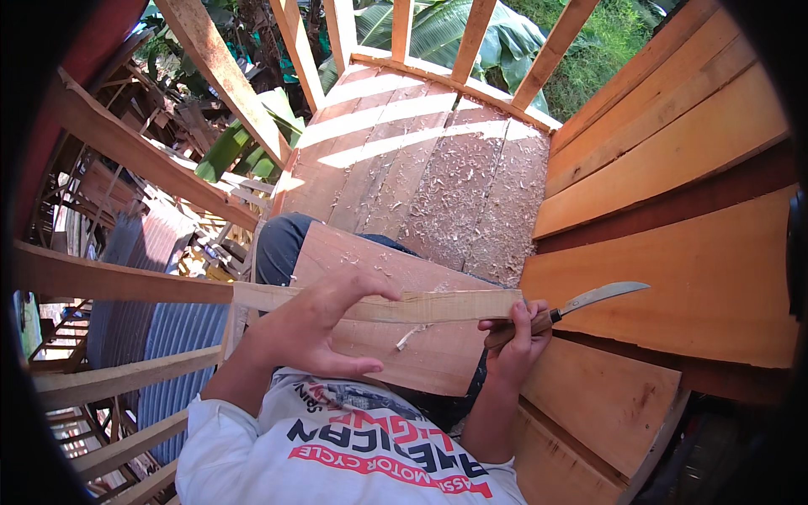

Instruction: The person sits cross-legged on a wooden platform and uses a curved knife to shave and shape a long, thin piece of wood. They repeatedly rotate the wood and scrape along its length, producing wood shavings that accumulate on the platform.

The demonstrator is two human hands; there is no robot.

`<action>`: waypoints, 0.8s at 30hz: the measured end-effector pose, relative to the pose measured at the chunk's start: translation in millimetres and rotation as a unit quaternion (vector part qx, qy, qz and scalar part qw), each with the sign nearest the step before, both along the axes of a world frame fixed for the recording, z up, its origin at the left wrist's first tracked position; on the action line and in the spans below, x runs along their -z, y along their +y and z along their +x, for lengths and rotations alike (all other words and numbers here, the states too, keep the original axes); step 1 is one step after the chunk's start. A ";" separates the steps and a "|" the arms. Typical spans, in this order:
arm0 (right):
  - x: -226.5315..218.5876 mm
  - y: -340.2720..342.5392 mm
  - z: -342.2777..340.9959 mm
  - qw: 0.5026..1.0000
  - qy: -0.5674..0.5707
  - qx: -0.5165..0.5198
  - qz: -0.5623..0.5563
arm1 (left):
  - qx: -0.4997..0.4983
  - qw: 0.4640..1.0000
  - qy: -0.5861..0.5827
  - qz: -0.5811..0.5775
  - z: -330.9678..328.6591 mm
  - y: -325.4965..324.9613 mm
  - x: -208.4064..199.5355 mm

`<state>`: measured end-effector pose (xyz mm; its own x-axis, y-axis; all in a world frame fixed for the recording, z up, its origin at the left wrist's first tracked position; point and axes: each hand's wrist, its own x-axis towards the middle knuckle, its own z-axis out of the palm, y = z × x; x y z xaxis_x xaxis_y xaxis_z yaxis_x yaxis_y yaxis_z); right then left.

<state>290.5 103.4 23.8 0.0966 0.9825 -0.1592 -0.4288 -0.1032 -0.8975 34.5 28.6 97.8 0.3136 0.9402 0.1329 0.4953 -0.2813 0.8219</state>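
The pale wooden strip (438, 307) lies across the centre of the frame, its long axis running almost level from left to right, and the relation that matters is how it sits between the two hands. The left hand (316, 316) is over its left half, thumb and fingers spread well apart (whether the palm presses on the wood I cannot tell). The right hand (515, 337), right of centre, is curled around the handle of a curved knife (602, 295); the strip's right end comes right up to its thumb, though whether it is pinched there is unclear. The blade points to the right of the frame, away from the strip, so the right fist stands between cutting edge and wood. Beneath, a broad board (438, 362) slants over the person's lap, with a loose curl of wood (410, 337) lying on it below the strip. At the strip's left end the wooden railing (126, 278) crowds close, limiting room on that side, while leaning planks (665, 261) fill the right of the frame near the blade's tip. Shavings (459, 202) litter the plank floor (379, 151) in the upper middle.
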 end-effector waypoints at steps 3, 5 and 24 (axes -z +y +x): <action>-0.9 8.2 6.5 1.000 0.020 0.005 0.017 | -0.096 0.970 0.223 0.028 -19.7 0.4 15.5; -1.6 16.0 8.3 0.999 0.018 0.012 0.028 | -0.103 0.963 0.248 -0.015 -26.4 -3.9 32.9; 21.1 -19.5 -2.0 0.867 -0.449 -0.150 0.154 | -0.152 0.979 -0.004 -0.139 12.1 2.4 46.9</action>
<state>288.5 83.9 2.7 -0.2214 0.9675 0.1219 0.4624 0.2142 -0.8604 46.6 31.0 50.9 0.0136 0.9901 -0.1396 0.5145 0.1128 0.8500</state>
